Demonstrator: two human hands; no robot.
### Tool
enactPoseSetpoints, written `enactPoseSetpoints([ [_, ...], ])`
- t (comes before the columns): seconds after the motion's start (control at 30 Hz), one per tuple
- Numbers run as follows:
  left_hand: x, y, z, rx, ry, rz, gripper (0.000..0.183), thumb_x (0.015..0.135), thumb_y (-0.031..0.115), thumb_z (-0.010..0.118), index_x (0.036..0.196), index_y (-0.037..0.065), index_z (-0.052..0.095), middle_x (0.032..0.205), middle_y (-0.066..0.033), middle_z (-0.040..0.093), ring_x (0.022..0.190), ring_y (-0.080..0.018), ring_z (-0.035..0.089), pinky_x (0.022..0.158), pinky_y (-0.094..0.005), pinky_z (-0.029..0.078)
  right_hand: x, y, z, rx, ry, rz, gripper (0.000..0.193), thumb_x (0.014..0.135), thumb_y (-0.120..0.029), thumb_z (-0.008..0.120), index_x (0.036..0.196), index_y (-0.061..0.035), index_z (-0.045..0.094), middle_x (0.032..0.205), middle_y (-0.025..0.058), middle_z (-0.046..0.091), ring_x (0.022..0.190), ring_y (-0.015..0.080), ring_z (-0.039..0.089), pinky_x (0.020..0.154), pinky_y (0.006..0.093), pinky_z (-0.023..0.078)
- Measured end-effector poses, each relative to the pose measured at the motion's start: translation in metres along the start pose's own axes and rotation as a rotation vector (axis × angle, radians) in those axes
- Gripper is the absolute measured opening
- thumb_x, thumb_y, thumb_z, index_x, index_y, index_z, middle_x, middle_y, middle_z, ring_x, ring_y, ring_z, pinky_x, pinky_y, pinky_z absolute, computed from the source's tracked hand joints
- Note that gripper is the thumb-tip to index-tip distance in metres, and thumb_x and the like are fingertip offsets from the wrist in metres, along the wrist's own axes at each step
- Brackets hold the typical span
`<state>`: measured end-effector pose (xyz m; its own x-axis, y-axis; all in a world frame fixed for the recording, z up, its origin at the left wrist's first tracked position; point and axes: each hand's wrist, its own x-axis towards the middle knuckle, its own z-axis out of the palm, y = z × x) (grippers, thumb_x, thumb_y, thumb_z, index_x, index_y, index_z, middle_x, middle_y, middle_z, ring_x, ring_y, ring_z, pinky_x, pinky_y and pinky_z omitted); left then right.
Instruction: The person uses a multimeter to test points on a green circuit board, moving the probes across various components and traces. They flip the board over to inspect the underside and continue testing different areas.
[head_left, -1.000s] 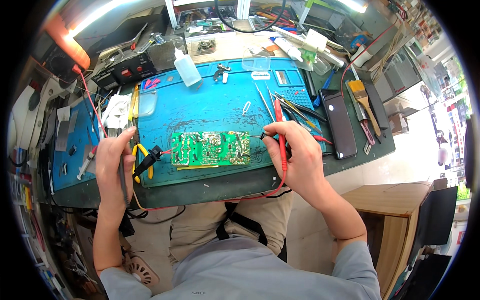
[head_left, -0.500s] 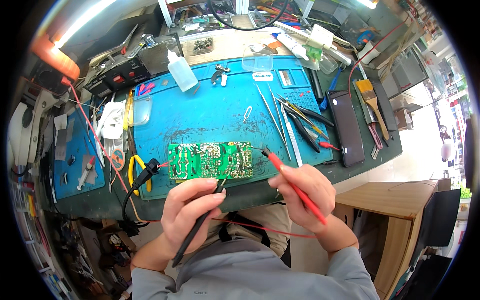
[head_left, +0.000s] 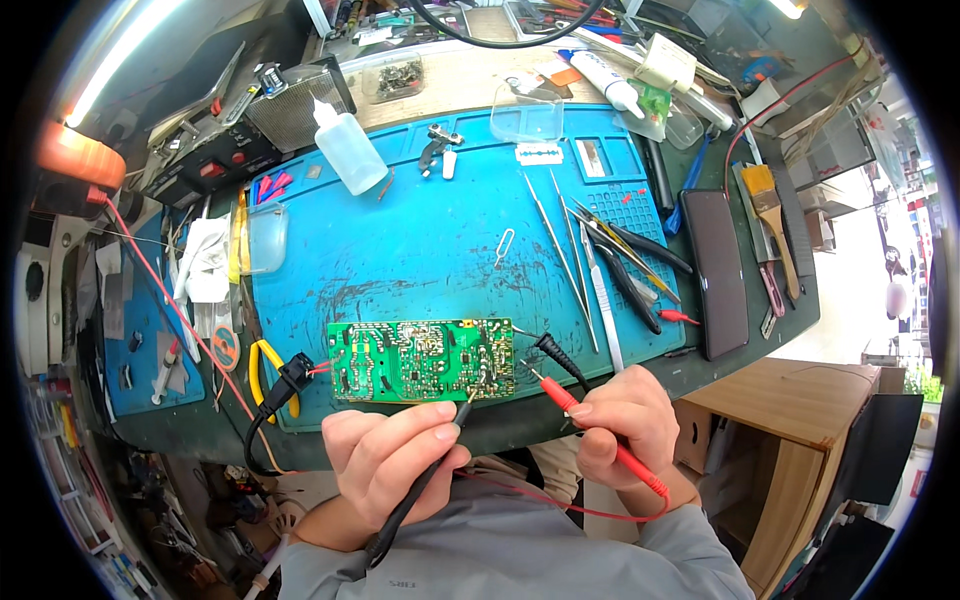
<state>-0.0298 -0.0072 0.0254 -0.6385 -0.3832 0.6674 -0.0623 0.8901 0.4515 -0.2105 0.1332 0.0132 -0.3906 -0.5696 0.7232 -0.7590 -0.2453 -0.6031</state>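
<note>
A green circuit board [head_left: 421,362] lies solder side up along the near edge of the blue mat. My left hand [head_left: 395,460] is closed around a black test probe [head_left: 408,500], whose tip meets the board's lower right part. My right hand [head_left: 632,428] grips a red test probe [head_left: 556,394]; its tip points at the board's right edge and appears slightly apart from it. Beside that edge is a black cable end [head_left: 562,362], joined to the board's upper right corner by a thin lead. At the board's left, red wires run to a black plug [head_left: 294,374].
The blue mat [head_left: 420,250] carries tweezers [head_left: 562,255], pliers [head_left: 628,285], a razor blade [head_left: 540,153] and a plastic bottle [head_left: 350,150]. A dark phone [head_left: 720,270] and a brush [head_left: 766,212] are at the right. Yellow-handled pliers [head_left: 262,375] lie beside the plug.
The red probe's tip has moved down from near the board's upper right corner, uncovering the black cable end. The black probe stays at the lower right part. The whole view has shifted slightly.
</note>
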Motion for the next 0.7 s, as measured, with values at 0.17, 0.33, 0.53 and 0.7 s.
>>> enactPoseSetpoints([
  [0.17, 0.0027, -0.0010, -0.0017, 0.013, -0.063, 0.036, 0.024, 0.086, 0.022, 0.075, 0.106, 0.014, 0.065, 0.106, 0.0019, 0.072, 0.076, -0.0119, 0.049, 0.070, -0.0276, 0.035, -0.0016, 0.0026, -0.0032, 0.030, -0.005, 0.030, 0.018, 0.091, -0.023, 0.070, 0.091, -0.0044, 0.068, 0.070, 0.0037, 0.064, 0.054, 0.0156, 0.055, 0.049, 0.0271, 0.039],
  [0.33, 0.0038, -0.0013, -0.0008, 0.027, -0.070, 0.024, 0.023, 0.086, 0.024, 0.074, 0.105, 0.014, 0.066, 0.105, 0.0026, 0.072, 0.076, -0.0112, 0.049, 0.070, -0.0275, 0.035, 0.0008, 0.0010, 0.0018, 0.030, 0.057, 0.056, 0.020, 0.093, -0.025, 0.069, 0.090, -0.0045, 0.068, 0.070, 0.0039, 0.064, 0.055, 0.0156, 0.055, 0.049, 0.0271, 0.039],
  [0.53, 0.0066, -0.0027, -0.0068, 0.026, -0.150, 0.056, 0.020, 0.088, 0.018, 0.070, 0.105, 0.011, 0.061, 0.103, -0.0029, 0.070, 0.078, -0.0182, 0.053, 0.068, -0.0305, 0.038, -0.0010, 0.0010, -0.0006, 0.023, 0.034, 0.060, 0.024, 0.094, -0.028, 0.067, 0.087, -0.0047, 0.069, 0.069, 0.0033, 0.063, 0.055, 0.0155, 0.055, 0.048, 0.0263, 0.039],
  [0.7, 0.0062, -0.0028, -0.0055, 0.016, -0.139, 0.037, 0.018, 0.087, 0.018, 0.068, 0.103, 0.012, 0.061, 0.100, -0.0024, 0.070, 0.078, -0.0180, 0.052, 0.068, -0.0304, 0.038, -0.0015, 0.0015, 0.0007, 0.039, 0.042, 0.081, 0.026, 0.095, -0.029, 0.066, 0.087, -0.0047, 0.069, 0.067, 0.0021, 0.063, 0.054, 0.0146, 0.055, 0.048, 0.0260, 0.039],
])
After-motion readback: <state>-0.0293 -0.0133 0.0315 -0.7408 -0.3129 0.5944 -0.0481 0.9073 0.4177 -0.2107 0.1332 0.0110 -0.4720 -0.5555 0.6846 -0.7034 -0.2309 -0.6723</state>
